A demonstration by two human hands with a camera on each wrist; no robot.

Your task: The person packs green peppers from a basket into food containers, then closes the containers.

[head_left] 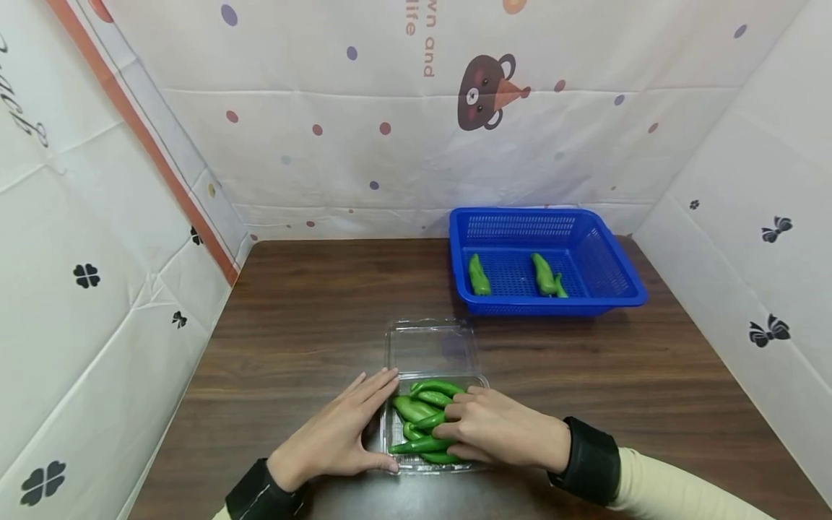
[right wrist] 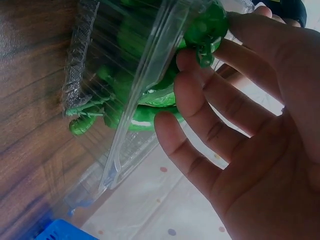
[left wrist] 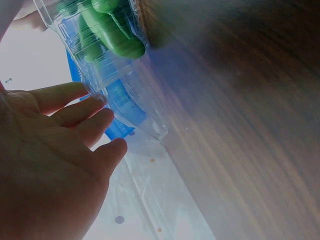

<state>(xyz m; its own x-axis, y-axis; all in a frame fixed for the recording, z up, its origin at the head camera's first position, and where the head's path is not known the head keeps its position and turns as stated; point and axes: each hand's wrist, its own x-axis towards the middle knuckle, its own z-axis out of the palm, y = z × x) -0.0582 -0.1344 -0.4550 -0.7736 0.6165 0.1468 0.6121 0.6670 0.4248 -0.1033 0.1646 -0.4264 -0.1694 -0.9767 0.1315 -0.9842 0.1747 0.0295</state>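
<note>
A clear plastic clamshell box (head_left: 398, 427) lies near the table's front edge, its lid (head_left: 429, 347) folded open behind it. Several green peppers (head_left: 416, 408) fill it. My left hand (head_left: 354, 426) lies flat on the table, with straight fingers against the box's left wall (left wrist: 115, 95) and the thumb along its front. My right hand (head_left: 481, 430) reaches in from the right. Its thumb and bent fingers (right wrist: 195, 100) close round a green pepper (right wrist: 210, 20) in the pile. The left wrist view shows the left palm (left wrist: 75, 135) spread beside the box and peppers (left wrist: 107, 30).
A blue plastic basket (head_left: 552, 307) stands at the back right of the dark wooden table (head_left: 305, 318), holding green peppers (head_left: 479, 276) (head_left: 542, 274). Printed white sheets wall the table on three sides.
</note>
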